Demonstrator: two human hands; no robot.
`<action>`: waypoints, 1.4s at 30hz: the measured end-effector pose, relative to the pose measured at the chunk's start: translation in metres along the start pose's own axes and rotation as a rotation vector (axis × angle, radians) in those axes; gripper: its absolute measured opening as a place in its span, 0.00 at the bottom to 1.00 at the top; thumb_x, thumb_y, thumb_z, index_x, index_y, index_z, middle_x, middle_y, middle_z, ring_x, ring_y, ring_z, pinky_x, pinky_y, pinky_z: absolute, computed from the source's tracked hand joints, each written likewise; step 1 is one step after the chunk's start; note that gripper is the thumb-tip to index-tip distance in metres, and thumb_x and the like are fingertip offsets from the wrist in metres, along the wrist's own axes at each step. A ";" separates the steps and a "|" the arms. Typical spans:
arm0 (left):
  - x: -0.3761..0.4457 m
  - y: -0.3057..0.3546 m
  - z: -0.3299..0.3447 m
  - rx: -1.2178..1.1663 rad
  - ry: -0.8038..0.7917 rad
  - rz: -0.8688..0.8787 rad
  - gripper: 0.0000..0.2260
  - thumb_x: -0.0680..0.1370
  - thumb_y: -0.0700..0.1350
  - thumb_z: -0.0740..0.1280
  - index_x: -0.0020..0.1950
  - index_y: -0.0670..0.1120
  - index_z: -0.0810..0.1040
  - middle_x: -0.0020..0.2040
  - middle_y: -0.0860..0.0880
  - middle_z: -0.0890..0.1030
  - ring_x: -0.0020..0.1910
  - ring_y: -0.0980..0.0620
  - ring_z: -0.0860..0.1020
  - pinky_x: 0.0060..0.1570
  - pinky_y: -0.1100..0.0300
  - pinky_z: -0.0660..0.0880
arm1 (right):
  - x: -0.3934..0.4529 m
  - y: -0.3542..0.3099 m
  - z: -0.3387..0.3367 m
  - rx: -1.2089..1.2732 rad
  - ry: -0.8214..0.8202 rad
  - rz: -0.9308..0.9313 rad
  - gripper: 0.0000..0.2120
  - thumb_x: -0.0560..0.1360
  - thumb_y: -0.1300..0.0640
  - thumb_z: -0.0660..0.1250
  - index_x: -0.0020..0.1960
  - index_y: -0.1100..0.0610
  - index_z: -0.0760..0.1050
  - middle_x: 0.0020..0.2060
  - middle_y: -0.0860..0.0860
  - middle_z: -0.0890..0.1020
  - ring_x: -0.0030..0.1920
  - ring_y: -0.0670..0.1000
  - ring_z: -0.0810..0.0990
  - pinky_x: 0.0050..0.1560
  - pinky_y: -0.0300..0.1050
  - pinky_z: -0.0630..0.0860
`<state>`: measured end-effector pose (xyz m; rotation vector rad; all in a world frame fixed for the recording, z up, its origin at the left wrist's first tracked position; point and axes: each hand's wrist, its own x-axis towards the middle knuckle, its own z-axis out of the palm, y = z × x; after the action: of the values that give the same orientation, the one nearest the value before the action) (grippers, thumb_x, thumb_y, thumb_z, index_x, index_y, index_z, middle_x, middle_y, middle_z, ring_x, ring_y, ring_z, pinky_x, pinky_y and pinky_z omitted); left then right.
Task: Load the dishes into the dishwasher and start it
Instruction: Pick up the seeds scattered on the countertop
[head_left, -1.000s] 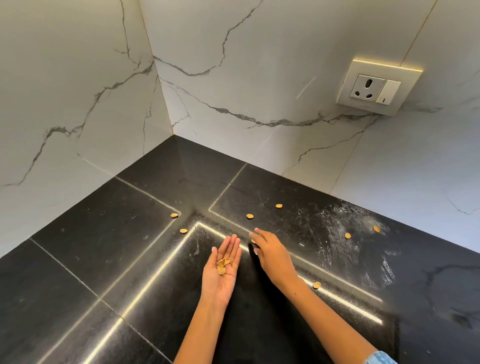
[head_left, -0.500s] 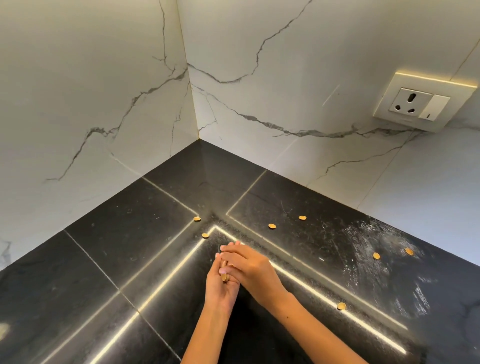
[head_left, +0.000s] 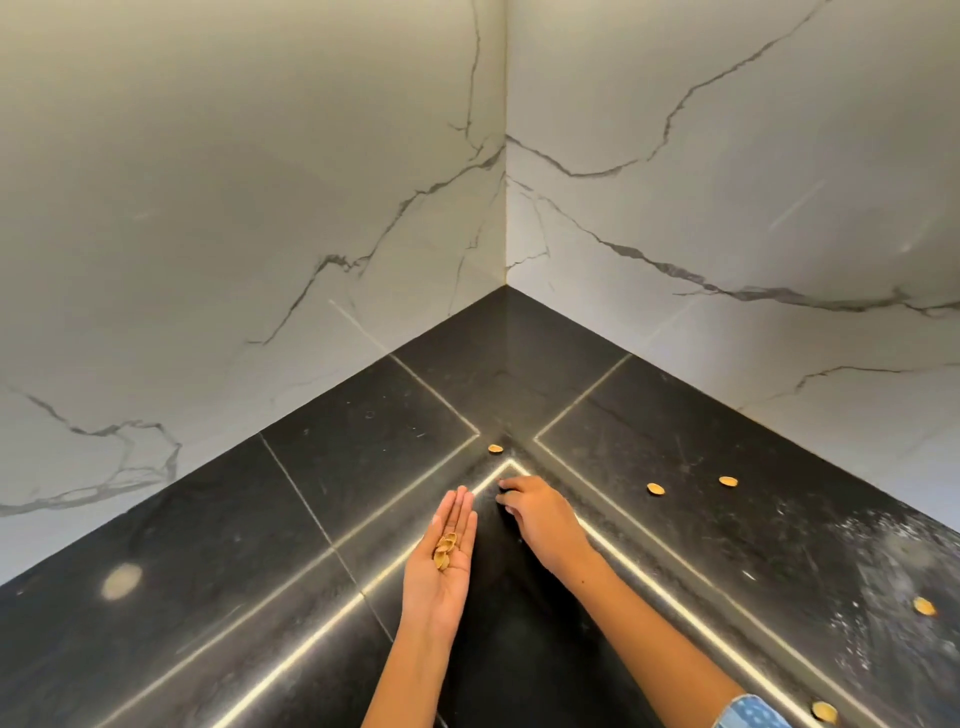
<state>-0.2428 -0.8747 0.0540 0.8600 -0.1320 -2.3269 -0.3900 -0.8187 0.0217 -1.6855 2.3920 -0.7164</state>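
No dishes and no dishwasher are in view. My left hand (head_left: 441, 577) lies palm up over the black countertop (head_left: 218, 545), fingers straight, with several tan nut shells (head_left: 444, 551) resting in the palm. Just to its right, my right hand (head_left: 543, 519) reaches down to the counter with its fingers curled. Its fingertips meet on the spot by the bright seam where a shell lay, and that shell is hidden under them. One loose shell (head_left: 495, 448) lies just beyond my fingers.
More shells lie on the counter to the right (head_left: 655, 488) (head_left: 728, 481) (head_left: 923, 606) (head_left: 824, 712). White marble walls (head_left: 311, 208) close the corner behind. A white powdery smear (head_left: 883, 561) marks the right side, and a pale smudge (head_left: 121, 580) the left.
My right hand left the left palm, where it dropped a shell, and moved forward to the counter. The view swung left, and the wall socket went out of frame.
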 end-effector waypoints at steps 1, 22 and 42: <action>0.000 0.002 0.000 0.023 0.003 0.011 0.14 0.82 0.37 0.54 0.63 0.35 0.73 0.60 0.39 0.79 0.62 0.44 0.75 0.67 0.49 0.66 | -0.003 0.000 0.000 -0.018 0.003 -0.010 0.11 0.75 0.64 0.62 0.55 0.59 0.80 0.57 0.53 0.79 0.59 0.53 0.75 0.57 0.46 0.74; 0.029 0.000 0.010 -0.078 -0.021 -0.019 0.16 0.83 0.43 0.55 0.59 0.32 0.76 0.58 0.35 0.79 0.56 0.42 0.79 0.51 0.51 0.79 | 0.018 -0.011 -0.018 0.152 0.302 -0.077 0.17 0.73 0.71 0.64 0.59 0.60 0.78 0.57 0.52 0.80 0.59 0.48 0.78 0.59 0.45 0.75; 0.016 -0.016 0.017 0.034 -0.039 -0.087 0.17 0.83 0.44 0.54 0.64 0.34 0.73 0.61 0.37 0.78 0.59 0.43 0.79 0.54 0.51 0.77 | -0.031 -0.039 -0.046 0.182 0.347 -0.180 0.06 0.75 0.64 0.65 0.49 0.59 0.81 0.49 0.49 0.82 0.52 0.41 0.79 0.54 0.31 0.74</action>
<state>-0.2714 -0.8741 0.0539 0.8529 -0.1534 -2.4297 -0.3622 -0.7864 0.0742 -1.8419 2.3080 -1.3103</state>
